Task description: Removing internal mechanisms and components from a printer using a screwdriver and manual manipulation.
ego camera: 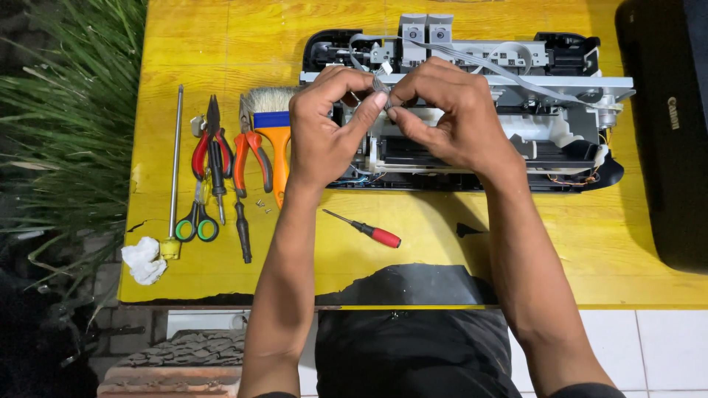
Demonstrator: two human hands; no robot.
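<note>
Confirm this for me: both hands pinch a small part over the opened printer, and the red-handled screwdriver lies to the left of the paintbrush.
Not quite. Both hands, left hand and right hand, do pinch a small part over the opened printer, but the head view shows the red-handled screwdriver lying right of the paintbrush.

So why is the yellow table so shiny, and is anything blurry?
Head view: bright light from above puts soft glare on the glossy yellow table; both hands, left hand and right hand, and the opened printer look sharp; the grass at the left edge is dimmer and slightly soft.
</note>
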